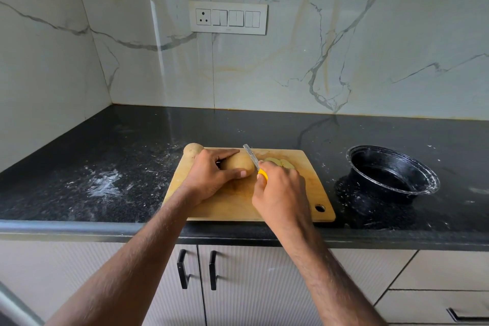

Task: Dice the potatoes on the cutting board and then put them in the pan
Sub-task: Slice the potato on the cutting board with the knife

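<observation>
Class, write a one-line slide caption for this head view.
Left hand steadies a potato on the cutting board while the right hand slices with a knife.

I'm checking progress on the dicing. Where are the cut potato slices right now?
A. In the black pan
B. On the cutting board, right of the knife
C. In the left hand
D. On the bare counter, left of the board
B: the pale slices lie on the cutting board, just right of the knife held by the right hand, while the pan shows no potato inside.
</observation>
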Motion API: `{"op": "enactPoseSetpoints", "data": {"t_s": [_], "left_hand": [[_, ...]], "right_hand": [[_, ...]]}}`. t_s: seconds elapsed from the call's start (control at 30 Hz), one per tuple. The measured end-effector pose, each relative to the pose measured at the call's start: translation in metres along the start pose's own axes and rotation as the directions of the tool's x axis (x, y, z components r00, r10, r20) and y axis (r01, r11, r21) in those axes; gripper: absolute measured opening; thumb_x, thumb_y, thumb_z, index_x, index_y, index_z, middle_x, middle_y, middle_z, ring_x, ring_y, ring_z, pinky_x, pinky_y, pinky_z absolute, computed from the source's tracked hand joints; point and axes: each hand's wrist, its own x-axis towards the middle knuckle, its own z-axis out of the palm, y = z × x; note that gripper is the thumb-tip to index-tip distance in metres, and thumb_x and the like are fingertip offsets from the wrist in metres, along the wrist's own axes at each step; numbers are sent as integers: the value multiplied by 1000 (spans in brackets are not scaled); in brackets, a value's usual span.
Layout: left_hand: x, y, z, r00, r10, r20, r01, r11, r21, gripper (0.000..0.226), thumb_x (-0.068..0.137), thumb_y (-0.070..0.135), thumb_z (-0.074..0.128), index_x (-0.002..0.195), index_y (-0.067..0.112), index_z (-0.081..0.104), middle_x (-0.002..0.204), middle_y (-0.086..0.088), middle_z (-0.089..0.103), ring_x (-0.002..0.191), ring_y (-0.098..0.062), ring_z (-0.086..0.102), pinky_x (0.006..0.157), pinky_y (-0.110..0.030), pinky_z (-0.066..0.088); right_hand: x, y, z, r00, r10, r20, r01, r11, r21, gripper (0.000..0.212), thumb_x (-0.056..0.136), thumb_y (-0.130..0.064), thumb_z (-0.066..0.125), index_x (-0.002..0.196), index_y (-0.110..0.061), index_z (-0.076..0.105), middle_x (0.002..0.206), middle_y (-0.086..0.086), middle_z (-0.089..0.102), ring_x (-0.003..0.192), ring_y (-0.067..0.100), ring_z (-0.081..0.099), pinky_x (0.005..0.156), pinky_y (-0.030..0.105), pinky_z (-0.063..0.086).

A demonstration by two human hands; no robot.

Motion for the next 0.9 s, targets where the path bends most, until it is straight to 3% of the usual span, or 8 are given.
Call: {"op": "enactPoseSetpoints", "data": {"t_s": [0.17, 0.4, 0.5, 0.67, 0.77, 0.9], "left_hand": [[0, 2, 0, 1000, 28, 13, -28, 1000, -1, 65, 69, 31, 91, 128, 17, 68, 125, 15, 67, 118, 3, 59, 110, -33, 44], [2, 0, 0, 999, 39, 32, -40, 999, 24, 65, 72, 32, 89, 131, 17, 67, 131, 8, 66, 121, -1, 58, 109, -31, 45], [1, 1, 1, 999, 45, 23, -46, 998, 48, 66, 72, 32, 89, 132, 17, 66, 132, 6, 66, 122, -4, 58, 109, -32, 45], [-1, 4, 1, 999, 44, 19, -45, 996, 70, 66, 73, 31, 89, 131, 14, 66, 133, 3, 65, 124, -5, 57, 111, -30, 43], [0, 6, 0, 1000, 26, 14, -27, 996, 88, 67, 72, 37, 89, 132, 15, 66, 132, 2, 66, 121, -7, 59, 109, -31, 45], [-1, 9, -1, 1000, -19, 9, 19, 997, 70, 68, 72, 36, 89, 133, 15, 66, 133, 1, 65, 120, -9, 59, 108, -32, 45]], "right_hand": [[9, -7, -1, 999, 13, 53, -11, 999, -34, 29, 99, -22, 55, 126, -16, 64, 110, 4, 71, 94, 19, 64, 67, 22, 39], [28, -11, 12, 991, 74, 113, -70, 997, -40, 28, 94, -26, 65, 118, -13, 68, 106, 9, 69, 90, 20, 61, 64, 27, 43], [24, -10, 10, 988, 87, 128, -85, 996, -25, 30, 96, -25, 63, 123, -13, 65, 112, 9, 66, 99, 22, 59, 70, 26, 42], [10, -8, 13, 982, 113, 150, -110, 993, -30, 22, 97, -21, 58, 117, -15, 65, 106, 6, 65, 84, 15, 46, 62, 23, 37], [-7, -5, 13, 963, 142, 230, -142, 990, -16, 26, 99, -18, 57, 125, -20, 59, 112, 6, 58, 92, 16, 46, 69, 27, 45], [-16, -1, 11, 965, 121, 231, -123, 992, -6, 33, 99, -18, 57, 132, -22, 55, 116, 6, 56, 93, 13, 43, 73, 27, 50]]}}
